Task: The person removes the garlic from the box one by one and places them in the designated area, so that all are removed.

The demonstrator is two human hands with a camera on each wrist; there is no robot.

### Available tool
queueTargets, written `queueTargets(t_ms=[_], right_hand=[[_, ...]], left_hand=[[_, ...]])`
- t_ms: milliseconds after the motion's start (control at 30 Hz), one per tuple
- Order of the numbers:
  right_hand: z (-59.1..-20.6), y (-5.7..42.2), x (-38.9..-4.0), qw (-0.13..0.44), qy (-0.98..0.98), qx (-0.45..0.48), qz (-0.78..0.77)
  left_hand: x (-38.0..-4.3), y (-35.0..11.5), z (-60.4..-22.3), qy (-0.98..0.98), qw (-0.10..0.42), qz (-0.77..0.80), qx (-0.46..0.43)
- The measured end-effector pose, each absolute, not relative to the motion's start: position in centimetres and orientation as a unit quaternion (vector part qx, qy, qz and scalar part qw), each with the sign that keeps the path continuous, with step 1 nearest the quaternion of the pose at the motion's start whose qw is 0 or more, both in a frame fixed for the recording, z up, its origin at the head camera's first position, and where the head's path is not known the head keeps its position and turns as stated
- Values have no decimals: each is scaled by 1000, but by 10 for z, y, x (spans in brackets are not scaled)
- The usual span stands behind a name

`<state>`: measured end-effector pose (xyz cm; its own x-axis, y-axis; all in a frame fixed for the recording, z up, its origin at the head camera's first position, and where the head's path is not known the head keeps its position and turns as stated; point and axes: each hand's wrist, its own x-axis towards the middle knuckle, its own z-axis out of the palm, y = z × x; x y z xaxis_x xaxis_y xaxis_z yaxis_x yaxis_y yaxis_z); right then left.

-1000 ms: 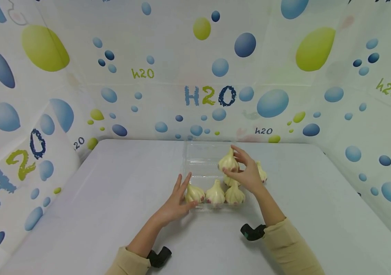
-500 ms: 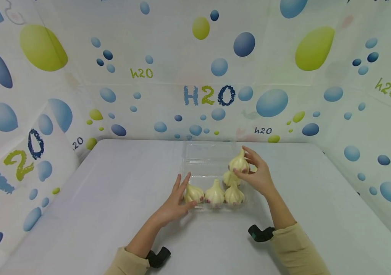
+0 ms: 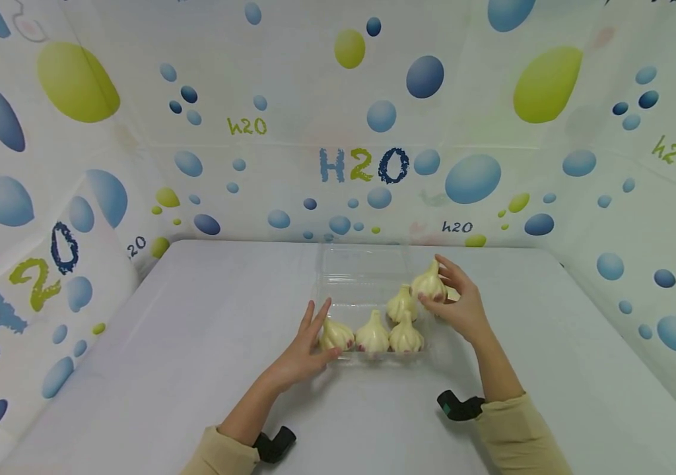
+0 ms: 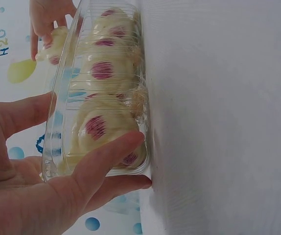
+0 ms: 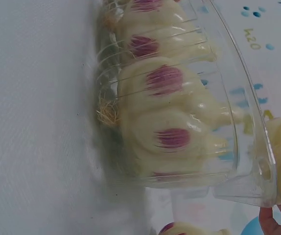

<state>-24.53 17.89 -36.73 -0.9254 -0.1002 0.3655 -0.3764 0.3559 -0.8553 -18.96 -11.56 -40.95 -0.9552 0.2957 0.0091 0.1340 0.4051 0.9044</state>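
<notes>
A clear plastic clamshell container (image 3: pixel 346 293) with its lid raised at the back holds several garlic bulbs (image 3: pixel 372 333): three along the front, one behind at the right. My left hand (image 3: pixel 302 353) touches its front left corner, thumb along the front wall (image 4: pixel 101 110) and straight fingers spread at the side. My right hand (image 3: pixel 459 303) pinches a garlic bulb (image 3: pixel 428 284) between thumb and fingers, neck up, above the container's right edge. That held bulb shows only partly past the rim in the right wrist view. Another garlic bulb (image 5: pixel 187 228) lies outside, mostly hidden behind my right hand in the head view.
The container stands on a white table (image 3: pixel 225 316) near its back edge. A white sheet (image 3: pixel 290 171) printed with coloured drops and "H2O" surrounds the back and sides. Black wrist cameras (image 3: pixel 275 445) hang under both sleeves.
My right hand has carried the held garlic bulb rightward, from above the container's middle right to its right edge, uncovering the back right bulb. My left hand has stayed in place.
</notes>
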Motion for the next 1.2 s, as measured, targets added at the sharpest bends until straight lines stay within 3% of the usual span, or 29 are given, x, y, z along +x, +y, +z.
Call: queueTargets(t_ms=[1200], right_hand=[[-365, 235, -252, 141, -824, 88, 541]], left_hand=[[-192, -115, -409, 826, 79, 543, 132]])
